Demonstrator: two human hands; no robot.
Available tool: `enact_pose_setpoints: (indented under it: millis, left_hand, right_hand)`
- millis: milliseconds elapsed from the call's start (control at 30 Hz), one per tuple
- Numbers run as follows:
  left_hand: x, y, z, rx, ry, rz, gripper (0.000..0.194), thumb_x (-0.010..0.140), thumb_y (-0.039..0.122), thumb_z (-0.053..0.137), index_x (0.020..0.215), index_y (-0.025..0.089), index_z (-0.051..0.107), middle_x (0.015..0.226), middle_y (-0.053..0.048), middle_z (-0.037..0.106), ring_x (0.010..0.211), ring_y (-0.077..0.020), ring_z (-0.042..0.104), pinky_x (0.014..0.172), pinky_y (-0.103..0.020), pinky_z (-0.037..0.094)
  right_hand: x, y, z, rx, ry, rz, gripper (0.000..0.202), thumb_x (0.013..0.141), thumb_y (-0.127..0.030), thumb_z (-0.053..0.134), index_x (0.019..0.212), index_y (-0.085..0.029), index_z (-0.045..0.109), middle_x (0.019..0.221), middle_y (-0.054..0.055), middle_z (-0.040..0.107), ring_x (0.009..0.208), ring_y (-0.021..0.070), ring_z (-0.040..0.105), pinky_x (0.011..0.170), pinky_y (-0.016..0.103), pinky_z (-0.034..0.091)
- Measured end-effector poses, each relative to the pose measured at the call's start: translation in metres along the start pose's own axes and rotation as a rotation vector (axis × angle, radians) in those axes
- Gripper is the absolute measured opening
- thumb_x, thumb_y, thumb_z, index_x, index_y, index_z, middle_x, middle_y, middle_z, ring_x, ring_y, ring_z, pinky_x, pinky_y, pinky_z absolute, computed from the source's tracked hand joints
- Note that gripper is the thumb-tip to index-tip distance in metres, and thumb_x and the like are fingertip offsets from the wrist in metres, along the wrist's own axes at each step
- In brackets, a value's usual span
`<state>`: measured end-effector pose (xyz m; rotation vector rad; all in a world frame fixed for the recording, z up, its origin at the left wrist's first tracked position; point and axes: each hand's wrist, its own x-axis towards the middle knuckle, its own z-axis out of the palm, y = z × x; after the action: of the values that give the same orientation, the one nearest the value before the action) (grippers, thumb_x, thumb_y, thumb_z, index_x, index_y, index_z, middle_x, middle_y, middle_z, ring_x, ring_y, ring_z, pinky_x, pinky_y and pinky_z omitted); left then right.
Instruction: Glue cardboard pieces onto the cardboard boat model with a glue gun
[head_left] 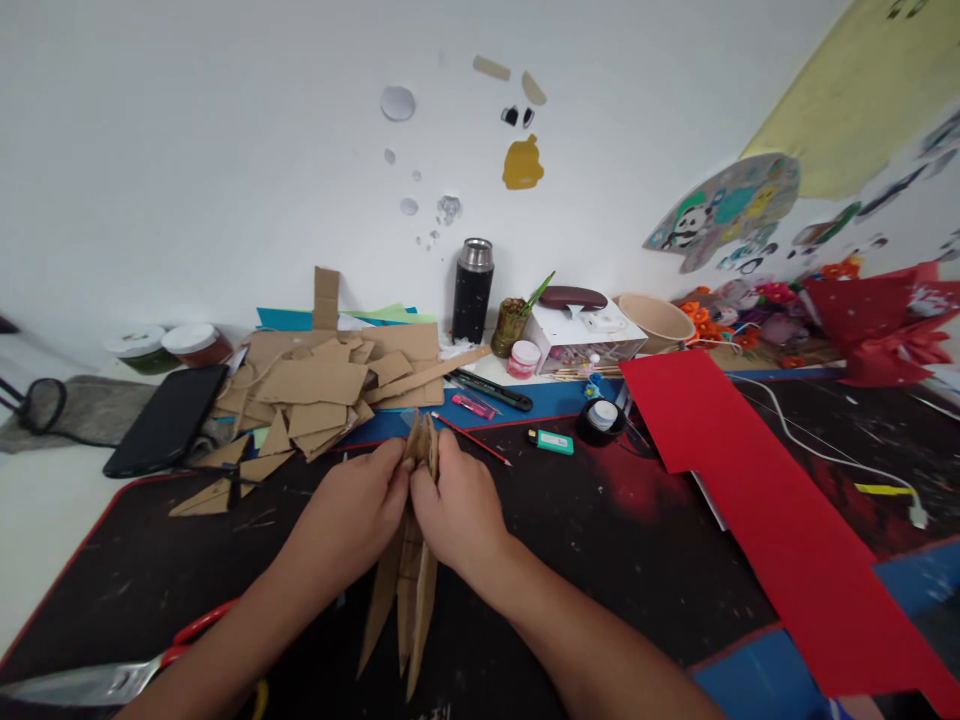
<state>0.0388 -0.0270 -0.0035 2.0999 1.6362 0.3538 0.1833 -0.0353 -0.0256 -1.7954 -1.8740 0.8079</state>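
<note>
- While the left hand (364, 500) pinches the upper end of the folded cardboard piece (409, 590), the right hand (461, 505) grips it just beside, thumbs close together.
- Between the hands, the piece hangs or rests over the dark mat (570, 570), pointed strips downward; contact with the mat is unclear.
- The step in hand appears to be pressing or shaping the upper layers.
- Any next move likely calls for one hand steadying those layers while the other regrips.

A head-worn camera looks forward and down at the hands (459, 500) (fairly near). Beyond the table (49, 535), it faces a wall (225, 150).
</note>
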Motion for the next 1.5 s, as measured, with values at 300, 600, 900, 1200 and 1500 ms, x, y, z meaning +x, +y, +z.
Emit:
enact_pose_setpoints:
  millis: [300,600,900,1200,1500]
  left_hand:
    - [0.0003,-0.0007,0.0017,0.021,0.032,0.009,0.021,0.095,0.038,0.03,0.076,0.031,0.035,0.067,-0.005,0.061,0.07,-0.0284,0.067,0.067,-0.037,0.041]
    - [0.0006,-0.0018,0.0033,0.01,0.063,0.031,0.022,0.095,0.036,0.032,0.075,0.03,0.038,0.065,-0.004,0.061,0.065,-0.0268,0.064,0.065,-0.036,0.039]
    - [0.0006,-0.0041,0.0037,0.013,0.081,0.034,0.022,0.095,0.035,0.034,0.075,0.03,0.043,0.067,-0.005,0.063,0.069,-0.0269,0.065,0.065,-0.036,0.039]
    - [-0.0001,-0.0015,0.002,0.009,0.056,0.026,0.022,0.095,0.035,0.032,0.076,0.03,0.039,0.068,-0.005,0.065,0.068,-0.0256,0.063,0.067,-0.037,0.038]
    - [-0.0013,-0.0019,0.0018,-0.014,0.056,0.024,0.025,0.096,0.039,0.031,0.075,0.03,0.039,0.068,-0.004,0.064,0.066,-0.0248,0.062,0.067,-0.037,0.039]
  right_hand:
    - [-0.0011,0.0004,0.0018,-0.014,0.014,-0.018,0.009,0.101,-0.023,0.055,0.11,-0.02,0.057,0.099,0.012,0.08,0.091,0.0302,0.076,0.069,0.035,0.036]
    - [-0.0013,-0.0008,-0.0001,-0.015,0.015,-0.024,0.013,0.101,-0.023,0.054,0.112,-0.019,0.058,0.104,0.014,0.08,0.096,0.0319,0.077,0.073,0.036,0.042]
    - [-0.0016,-0.0047,-0.005,-0.016,-0.006,-0.018,0.014,0.102,-0.023,0.055,0.114,-0.018,0.059,0.106,0.015,0.081,0.097,0.0323,0.078,0.074,0.036,0.044]
    - [-0.0022,-0.0055,-0.0052,-0.021,-0.012,-0.016,0.017,0.102,-0.023,0.053,0.117,-0.017,0.059,0.11,0.017,0.08,0.101,0.0345,0.078,0.076,0.038,0.046]
    - [-0.0026,-0.0049,-0.0056,-0.033,-0.003,-0.023,0.017,0.103,-0.025,0.054,0.117,-0.017,0.06,0.107,0.017,0.081,0.099,0.0348,0.079,0.075,0.038,0.047]
